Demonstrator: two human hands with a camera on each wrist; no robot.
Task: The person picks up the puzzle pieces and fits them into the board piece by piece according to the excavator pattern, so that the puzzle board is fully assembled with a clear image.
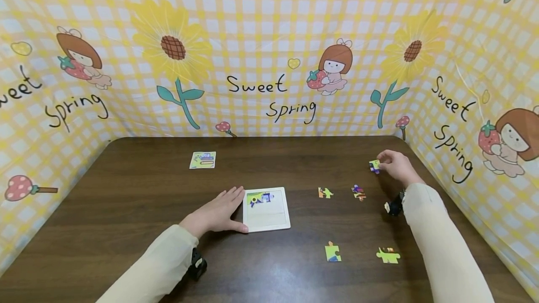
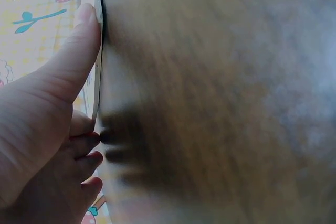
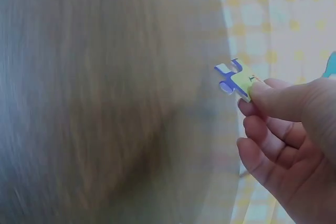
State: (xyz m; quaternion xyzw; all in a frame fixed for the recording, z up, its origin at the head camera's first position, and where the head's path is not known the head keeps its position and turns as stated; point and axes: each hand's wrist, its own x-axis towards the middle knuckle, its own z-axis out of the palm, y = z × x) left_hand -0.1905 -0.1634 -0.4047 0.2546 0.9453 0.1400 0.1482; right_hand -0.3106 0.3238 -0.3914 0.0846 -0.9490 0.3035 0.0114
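In the head view, a white square puzzle tray [image 1: 288,214] lies mid-table, with joined green and purple pieces [image 1: 259,198] in its upper left. My left hand [image 1: 219,213] rests along the tray's left side, fingers extended; the thumb touches the lower left corner. In the left wrist view, the thumb [image 2: 79,51] lies against the tray's edge. My right hand [image 1: 396,166] pinches a yellow-green and purple puzzle piece [image 3: 239,81] between thumb and fingers, held above the table at the far right. The pinched corner is hidden by the thumb.
Loose puzzle pieces lie right of the tray: an orange-green one [image 1: 325,193], a multicoloured one [image 1: 359,192], and two nearer green ones [image 1: 332,252], [image 1: 388,256]. A square picture card [image 1: 203,160] lies at the back left. Patterned cloth [image 1: 261,50] surrounds the table.
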